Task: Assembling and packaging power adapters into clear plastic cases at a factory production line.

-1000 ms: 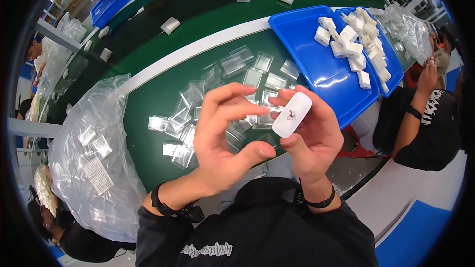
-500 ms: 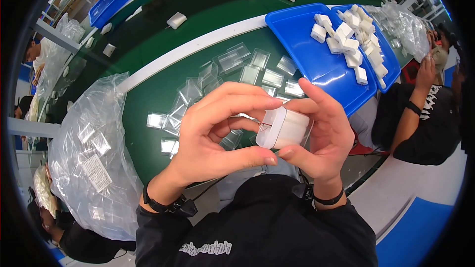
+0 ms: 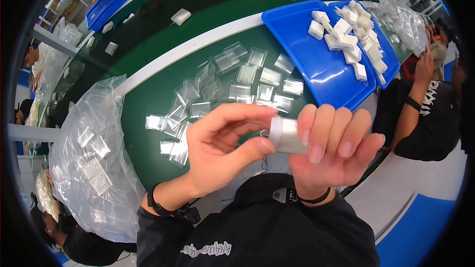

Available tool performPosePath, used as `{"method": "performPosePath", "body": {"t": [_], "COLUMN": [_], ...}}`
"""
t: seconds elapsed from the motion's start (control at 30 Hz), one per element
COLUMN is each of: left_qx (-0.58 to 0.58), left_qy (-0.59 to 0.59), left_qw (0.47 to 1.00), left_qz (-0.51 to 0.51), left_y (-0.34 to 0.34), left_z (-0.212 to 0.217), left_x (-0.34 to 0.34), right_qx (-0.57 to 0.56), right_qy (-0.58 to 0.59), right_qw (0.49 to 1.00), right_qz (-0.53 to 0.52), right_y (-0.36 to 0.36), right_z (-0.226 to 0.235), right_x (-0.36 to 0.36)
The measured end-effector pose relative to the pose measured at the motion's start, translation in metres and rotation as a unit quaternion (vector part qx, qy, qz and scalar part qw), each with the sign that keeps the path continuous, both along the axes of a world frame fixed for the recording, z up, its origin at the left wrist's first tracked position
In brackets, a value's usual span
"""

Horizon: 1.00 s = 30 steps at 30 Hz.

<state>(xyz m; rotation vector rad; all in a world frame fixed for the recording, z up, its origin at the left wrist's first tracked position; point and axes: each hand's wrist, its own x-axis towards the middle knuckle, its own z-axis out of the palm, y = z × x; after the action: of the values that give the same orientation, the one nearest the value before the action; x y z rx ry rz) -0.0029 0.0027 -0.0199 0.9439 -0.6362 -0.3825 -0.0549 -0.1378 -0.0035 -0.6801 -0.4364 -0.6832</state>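
Observation:
Both hands are raised close to the camera above the green table (image 3: 143,104). My right hand (image 3: 332,152) wraps its fingers around a small white block-shaped plug adapter (image 3: 284,135), which looks sheathed in a clear bag. My left hand (image 3: 223,144) pinches the adapter's left end between thumb and fingers. Much of the adapter is hidden behind my right fingers. Below the hands, several small clear plastic bags (image 3: 232,86) lie spread over the table.
A blue tray (image 3: 307,64) at the right holds several white adapters (image 3: 346,34). A big clear bag of small bags (image 3: 91,158) slumps at the left. A conveyor (image 3: 198,0) carries a few white adapters. Another person (image 3: 425,104) in black sits at the right.
Both hands came nearer to the camera with the adapter. My right fingers now curl over it, and my left thumb and fingers have closed on its left end.

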Motion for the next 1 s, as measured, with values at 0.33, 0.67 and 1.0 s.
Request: {"method": "performPosePath", "body": {"t": [0.33, 0.67, 1.0], "left_qx": [0.076, 0.114, 0.107], "left_qy": [-0.015, -0.053, -0.122], "left_qw": [0.997, 0.992, 0.986], "left_qz": [-0.017, -0.013, 0.02], "left_y": [0.005, 0.008, 0.007], "left_z": [0.01, 0.015, 0.014], "left_x": [0.006, 0.006, -0.002], "right_qx": [-0.08, -0.099, -0.202], "right_qy": [-0.001, 0.022, -0.041], "right_qw": [0.995, 0.994, 0.978], "right_qz": [-0.058, -0.048, 0.007], "right_y": [0.004, -0.003, -0.014], "right_z": [-0.004, 0.002, 0.002], "right_x": [-0.008, -0.009, 0.0]}}
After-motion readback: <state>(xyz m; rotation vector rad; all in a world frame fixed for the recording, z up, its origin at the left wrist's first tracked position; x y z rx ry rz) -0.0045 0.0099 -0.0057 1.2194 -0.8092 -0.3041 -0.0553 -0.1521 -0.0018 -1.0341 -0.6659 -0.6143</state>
